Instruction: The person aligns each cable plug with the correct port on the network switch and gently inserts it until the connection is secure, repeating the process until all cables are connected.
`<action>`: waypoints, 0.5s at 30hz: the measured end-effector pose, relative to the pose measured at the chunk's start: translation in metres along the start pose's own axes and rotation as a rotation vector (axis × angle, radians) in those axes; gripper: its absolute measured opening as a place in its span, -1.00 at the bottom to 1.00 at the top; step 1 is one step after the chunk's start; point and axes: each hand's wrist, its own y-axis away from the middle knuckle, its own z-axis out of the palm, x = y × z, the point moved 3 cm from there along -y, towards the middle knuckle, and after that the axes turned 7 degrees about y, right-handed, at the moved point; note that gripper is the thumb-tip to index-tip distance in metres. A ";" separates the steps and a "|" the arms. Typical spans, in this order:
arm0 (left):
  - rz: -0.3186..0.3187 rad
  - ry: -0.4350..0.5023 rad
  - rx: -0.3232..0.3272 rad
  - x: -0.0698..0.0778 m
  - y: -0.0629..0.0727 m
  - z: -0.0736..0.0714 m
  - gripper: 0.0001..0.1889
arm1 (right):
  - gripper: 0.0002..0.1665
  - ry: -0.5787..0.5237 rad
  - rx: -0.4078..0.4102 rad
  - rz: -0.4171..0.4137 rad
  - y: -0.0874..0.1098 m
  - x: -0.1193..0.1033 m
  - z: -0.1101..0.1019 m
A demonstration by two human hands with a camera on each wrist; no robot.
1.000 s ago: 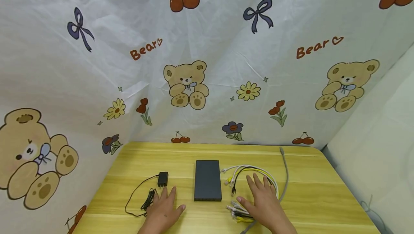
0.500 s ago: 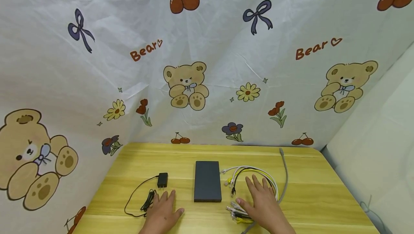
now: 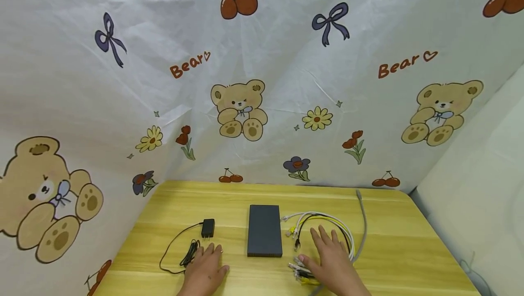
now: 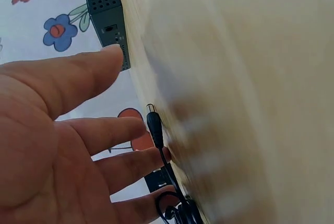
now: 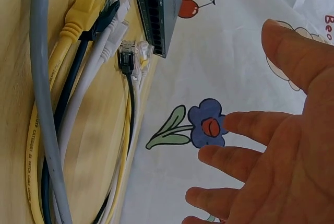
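My left hand (image 3: pixel 203 271) has its fingers spread just beside the coiled cord (image 3: pixel 189 253) of a black power adapter (image 3: pixel 208 228). In the left wrist view, the cord's barrel plug (image 4: pixel 154 125) passes close by the fingertips; whether they touch it is unclear. My right hand (image 3: pixel 333 262), fingers also spread, is over a bundle of Ethernet cables (image 3: pixel 304 272) and holds none of them. Yellow, black and white plugs show in the right wrist view, the yellow plug (image 5: pixel 83 10) foremost. Between the hands lies a dark network switch (image 3: pixel 264 231), its port row (image 5: pixel 151 12) facing the right wrist camera.
A grey cable (image 3: pixel 362 228) runs along the right of the bundle, towards the back of the wooden table (image 3: pixel 393 241). Behind the table hangs a white cloth (image 3: pixel 270 59) printed with bears, and it also covers the left side. A pale wall (image 3: pixel 483 187) stands at the right.
The head view has shifted slightly. Both hands have drawn back a little towards the person, fingers still spread. The adapter, switch and cables keep their places on the table.
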 end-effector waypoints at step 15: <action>0.063 -0.041 0.064 0.000 0.001 0.002 -0.61 | 0.02 -0.031 -0.023 -0.005 -0.002 -0.004 0.006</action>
